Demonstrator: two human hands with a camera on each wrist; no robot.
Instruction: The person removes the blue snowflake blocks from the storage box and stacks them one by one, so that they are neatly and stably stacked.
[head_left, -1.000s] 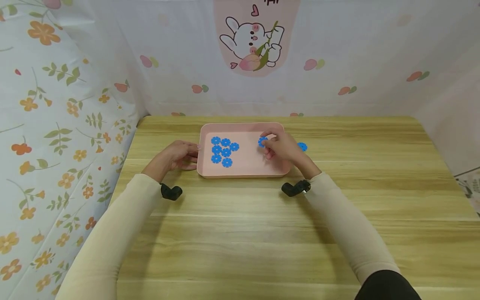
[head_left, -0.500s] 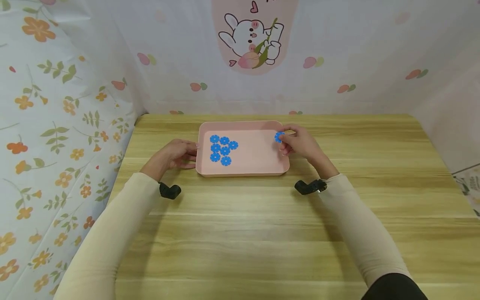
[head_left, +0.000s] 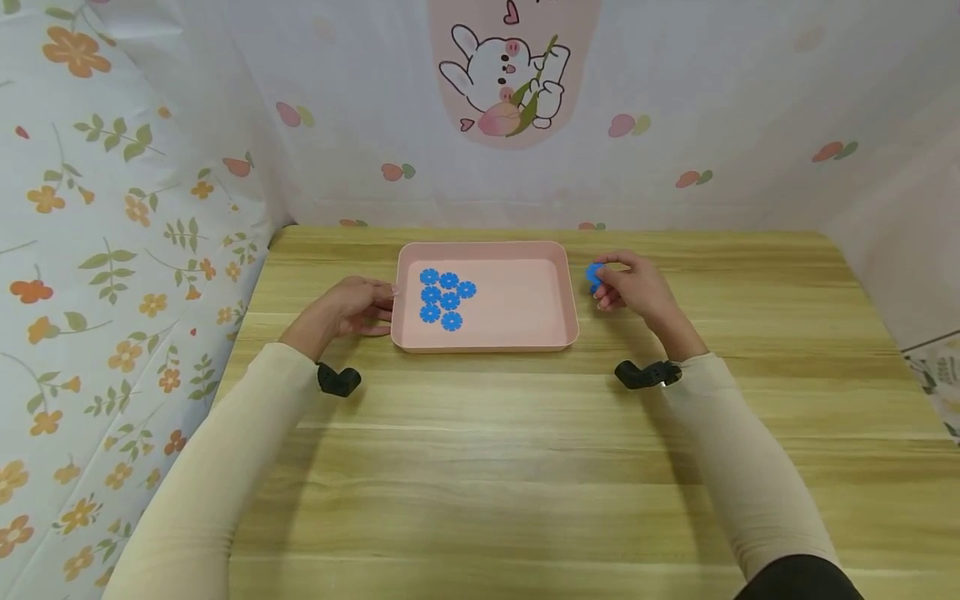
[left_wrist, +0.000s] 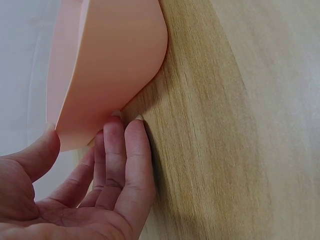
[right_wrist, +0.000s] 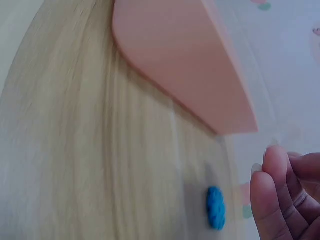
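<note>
A pink tray (head_left: 517, 308) holds several blue notched discs (head_left: 450, 301) grouped at its left side. My left hand (head_left: 360, 307) is at the tray's left end; in the left wrist view its thumb touches the rim and its extended fingers (left_wrist: 115, 160) lie at the outer wall. Right of the tray, my right hand (head_left: 637, 287) pinches a blue notched disc (head_left: 594, 272) between thumb and forefinger. Just below it on the table is more blue, seen in the right wrist view as a small blue disc pile (right_wrist: 215, 208). The held disc is hidden there.
The tray stands on a wooden table (head_left: 480, 467), near its back edge. Patterned white cloth (head_left: 345, 100) hangs behind and at the left. A black wrist camera (head_left: 339, 381) sits on each wrist.
My right hand has moved right with the pinched blue disc, from over the tray, past its right rim, to above the blue discs on the table. The left hand has stayed at the tray.
</note>
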